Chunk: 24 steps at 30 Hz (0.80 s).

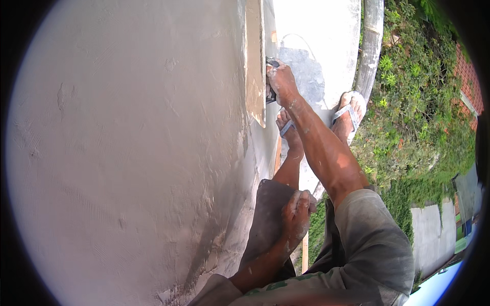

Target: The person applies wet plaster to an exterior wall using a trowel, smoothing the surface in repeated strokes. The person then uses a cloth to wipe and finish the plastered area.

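Observation:
Far ahead, my right hand (pixel 282 81) is closed on the black handle of a long plastering float (pixel 254 66). The float's flat, plaster-smeared blade stands edge-on along the plastered wall (pixel 127 132). My left hand (pixel 297 211) is held low near my body, its fingers curled and dusted with plaster. Whether it holds anything is hidden. Beside it is a smooth dark grey shape (pixel 268 209), possibly the leg of my shorts; I cannot tell. Fine ridges and trowel marks run over the grey wall, which is rougher towards its lower right edge.
My sandalled feet (pixel 349 115) stand on a pale ledge (pixel 326 25) bearing a grey patch (pixel 303 74). A round grey pole (pixel 371 46) runs along its outer edge. Beyond lie green bushes (pixel 403 102), a red tiled roof (pixel 468 76) and a concrete surface (pixel 434 237).

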Tool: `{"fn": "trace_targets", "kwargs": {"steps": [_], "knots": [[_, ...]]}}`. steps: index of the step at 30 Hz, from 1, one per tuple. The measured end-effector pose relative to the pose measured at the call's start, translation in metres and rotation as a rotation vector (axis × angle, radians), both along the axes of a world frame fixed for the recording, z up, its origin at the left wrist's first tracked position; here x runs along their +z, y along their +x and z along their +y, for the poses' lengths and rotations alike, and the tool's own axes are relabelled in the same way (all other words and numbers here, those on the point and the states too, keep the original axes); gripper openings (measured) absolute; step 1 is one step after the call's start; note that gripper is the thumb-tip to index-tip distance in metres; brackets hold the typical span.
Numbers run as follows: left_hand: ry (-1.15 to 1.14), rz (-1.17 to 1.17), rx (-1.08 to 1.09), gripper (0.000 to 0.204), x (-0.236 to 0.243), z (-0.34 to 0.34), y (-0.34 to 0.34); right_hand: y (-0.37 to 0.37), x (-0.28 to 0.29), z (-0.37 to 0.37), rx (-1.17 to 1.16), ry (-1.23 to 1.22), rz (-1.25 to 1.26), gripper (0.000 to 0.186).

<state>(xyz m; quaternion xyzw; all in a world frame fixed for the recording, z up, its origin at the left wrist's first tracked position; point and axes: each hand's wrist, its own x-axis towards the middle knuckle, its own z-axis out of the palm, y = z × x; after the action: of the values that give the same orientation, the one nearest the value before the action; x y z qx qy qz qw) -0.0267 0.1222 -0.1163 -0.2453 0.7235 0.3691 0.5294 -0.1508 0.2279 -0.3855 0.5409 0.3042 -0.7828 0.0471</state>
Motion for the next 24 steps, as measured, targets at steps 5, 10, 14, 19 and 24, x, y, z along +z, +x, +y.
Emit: {"fn": "trace_targets", "kwargs": {"steps": [5,10,14,19,24], "knots": [[0.036,-0.059,0.179,0.037,-0.002,-0.006,-0.004,-0.054,-0.057,0.025,-0.122,-0.172,-0.100,0.013],[0.046,-0.029,0.331,0.035,0.000,-0.007,-0.003,-0.078,-0.024,0.026,-0.018,-0.095,-0.110,0.017],[0.078,-0.055,0.359,0.035,-0.002,-0.006,-0.002,-0.040,0.038,0.004,0.187,-0.043,-0.030,0.020],[0.030,0.055,0.261,0.036,-0.003,-0.002,-0.003,0.027,0.037,-0.035,-0.058,-0.261,0.002,0.034],[0.107,0.054,0.361,0.038,-0.005,0.002,-0.002,0.045,-0.014,-0.074,-0.017,-0.596,-0.269,0.023]]}}
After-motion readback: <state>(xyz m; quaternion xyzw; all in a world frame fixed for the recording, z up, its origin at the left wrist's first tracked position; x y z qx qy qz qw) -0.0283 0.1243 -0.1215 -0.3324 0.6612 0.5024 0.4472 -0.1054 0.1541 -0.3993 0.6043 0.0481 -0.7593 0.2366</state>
